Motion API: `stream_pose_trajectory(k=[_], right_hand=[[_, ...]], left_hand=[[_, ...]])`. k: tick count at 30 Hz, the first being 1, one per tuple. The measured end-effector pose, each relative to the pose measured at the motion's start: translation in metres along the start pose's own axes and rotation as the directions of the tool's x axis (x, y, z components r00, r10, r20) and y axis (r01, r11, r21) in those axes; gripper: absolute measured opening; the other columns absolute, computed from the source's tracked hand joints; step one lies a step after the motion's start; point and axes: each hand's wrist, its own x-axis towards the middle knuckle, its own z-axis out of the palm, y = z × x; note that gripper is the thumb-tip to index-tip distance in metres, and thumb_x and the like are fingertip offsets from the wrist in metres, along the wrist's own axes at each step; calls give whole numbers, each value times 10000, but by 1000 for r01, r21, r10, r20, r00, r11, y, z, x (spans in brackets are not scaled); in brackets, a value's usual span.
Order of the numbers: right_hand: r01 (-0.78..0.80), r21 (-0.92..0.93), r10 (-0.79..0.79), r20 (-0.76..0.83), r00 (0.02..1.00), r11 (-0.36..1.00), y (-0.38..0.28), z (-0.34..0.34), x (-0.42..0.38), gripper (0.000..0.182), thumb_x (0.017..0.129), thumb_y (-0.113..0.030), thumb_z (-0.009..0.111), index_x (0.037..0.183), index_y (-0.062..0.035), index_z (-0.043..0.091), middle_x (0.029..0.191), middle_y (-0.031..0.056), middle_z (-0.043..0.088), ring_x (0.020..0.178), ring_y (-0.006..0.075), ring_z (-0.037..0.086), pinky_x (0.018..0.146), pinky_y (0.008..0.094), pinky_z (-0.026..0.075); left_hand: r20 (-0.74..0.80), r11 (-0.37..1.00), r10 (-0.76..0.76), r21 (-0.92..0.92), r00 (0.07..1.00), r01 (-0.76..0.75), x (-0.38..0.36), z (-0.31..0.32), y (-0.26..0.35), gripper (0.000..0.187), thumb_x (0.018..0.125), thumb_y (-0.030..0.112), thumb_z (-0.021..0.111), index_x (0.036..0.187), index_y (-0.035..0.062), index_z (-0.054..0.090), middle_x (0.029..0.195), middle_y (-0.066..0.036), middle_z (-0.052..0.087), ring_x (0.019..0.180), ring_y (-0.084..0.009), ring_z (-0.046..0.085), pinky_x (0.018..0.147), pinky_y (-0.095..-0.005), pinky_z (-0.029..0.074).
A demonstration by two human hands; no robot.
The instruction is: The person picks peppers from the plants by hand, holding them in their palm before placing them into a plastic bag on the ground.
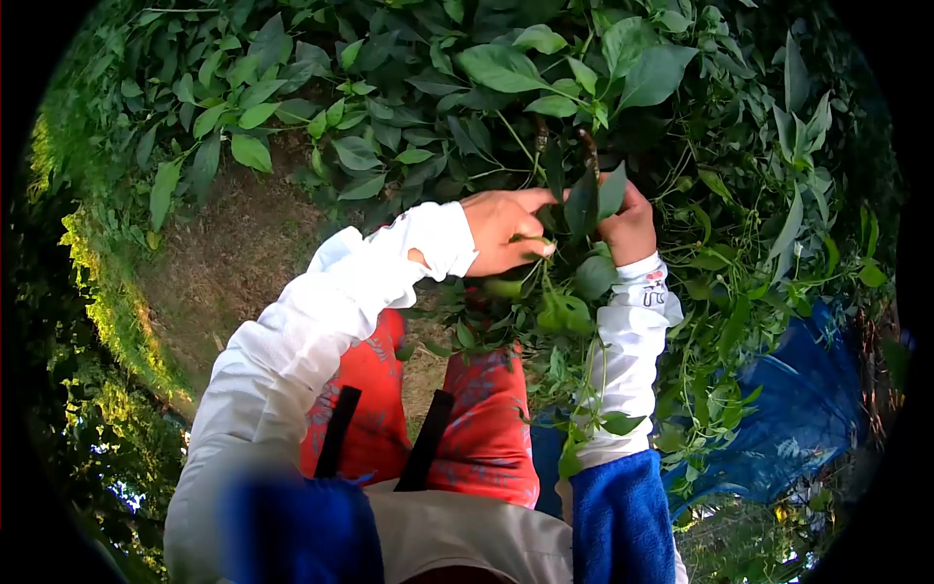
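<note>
My left hand [501, 232] reaches from the left into a bushy green plant [467, 68]. Its index finger stretches in behind a dark leaf [582, 204]; the thumb and the other fingers are bent close together beside thin green stems, and I cannot tell what lies between them. From the right, my right hand [630, 226] closes round a leafy stem, its fingertips partly covered by a broad leaf [611, 191]. A brown stalk-like piece [589, 151] rises just above the two hands. Paler leaves [564, 311] hang below them.
Dense foliage [778, 195] spreads across the top and right. Blue sheeting [788, 409] lies at the lower right. Dry brown ground [233, 253] shows at left. My red-clad legs [486, 419] are below, with dark straps [428, 438] over them. Sleeves are white with blue towelling bands [623, 516].
</note>
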Motion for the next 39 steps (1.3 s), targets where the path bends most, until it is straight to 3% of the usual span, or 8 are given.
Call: stream_pose_trajectory(k=[6,12,19,20,24,31,34,39], right_hand=[[134,-89,-116,187,976,987,11,15,-4,186,689,-47,657,816,-24,522,724,-15,554,649,59,494,598,206,406],[206,-695,-234,56,971,689,11,14,3,351,652,-69,644,987,-7,558,819,134,610,681,286,591,638,318,467],[328,-513,-352,54,934,793,-46,60,61,164,708,-129,557,815,-10,591,737,170,581,657,315,569,580,344,448],[468,-867,-476,344,809,169,-26,66,81,179,725,-149,528,843,-41,608,865,147,602,765,313,582,650,368,468],[776,-568,-440,643,626,274,27,106,147,346,633,-32,559,963,-126,609,1021,127,537,911,314,540,789,354,436],[237,-951,-156,270,950,-200,29,137,109,192,767,-135,462,870,-92,618,1022,162,555,932,292,551,816,385,431],[-25,-980,195,14,981,199,-14,141,96,283,836,-233,429,1020,-65,562,1072,114,573,969,222,553,793,301,455],[-124,-895,-27,-150,988,428,-15,140,73,248,789,-257,491,933,-105,624,950,118,619,865,258,602,741,336,482]], left_hand=[[-493,950,127,310,861,38,11,-12,-31,225,788,164,538,672,-29,543,860,-196,585,759,-359,555,670,-383,459],[-629,443,-484,423,608,791,24,-41,-60,277,818,233,450,808,12,616,820,-193,596,828,-350,552,757,-394,458],[-688,712,-242,353,684,607,-24,0,-85,218,813,150,493,799,-52,572,1014,-262,516,875,-397,519,804,-405,433],[-729,767,-137,350,670,538,-27,5,-88,204,807,137,508,796,-59,566,1041,-271,499,882,-405,515,804,-411,430],[-705,802,-107,356,701,480,-34,7,-91,189,785,129,530,847,-50,542,1103,-252,455,994,-388,477,828,-404,423],[-630,829,-81,387,772,403,-40,5,-82,204,711,109,565,862,-23,528,1154,-164,438,987,-324,476,800,-396,429],[-615,769,-47,480,787,421,-38,4,-69,202,684,85,568,851,-21,526,1157,-158,440,995,-319,476,803,-385,430],[-618,810,46,483,785,333,-34,-2,-61,187,677,61,576,833,-23,517,1140,-162,451,977,-334,482,788,-390,434]])
